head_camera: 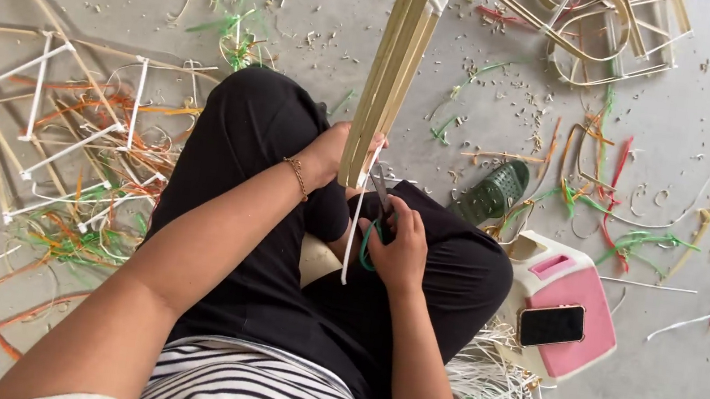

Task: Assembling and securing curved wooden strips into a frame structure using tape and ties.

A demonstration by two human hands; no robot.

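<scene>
My left hand [329, 156] has its grip clamped on the bamboo bundle [399, 61] above my lap; my right hand [399, 246] grips scissors [380, 195] beside a white strip [355, 227].

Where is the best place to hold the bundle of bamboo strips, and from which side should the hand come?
Grip the bundle of bamboo strips near its lower end, from the left, as the left hand does: the strips lie flat together there, and the right hand with scissors works just below.
</scene>
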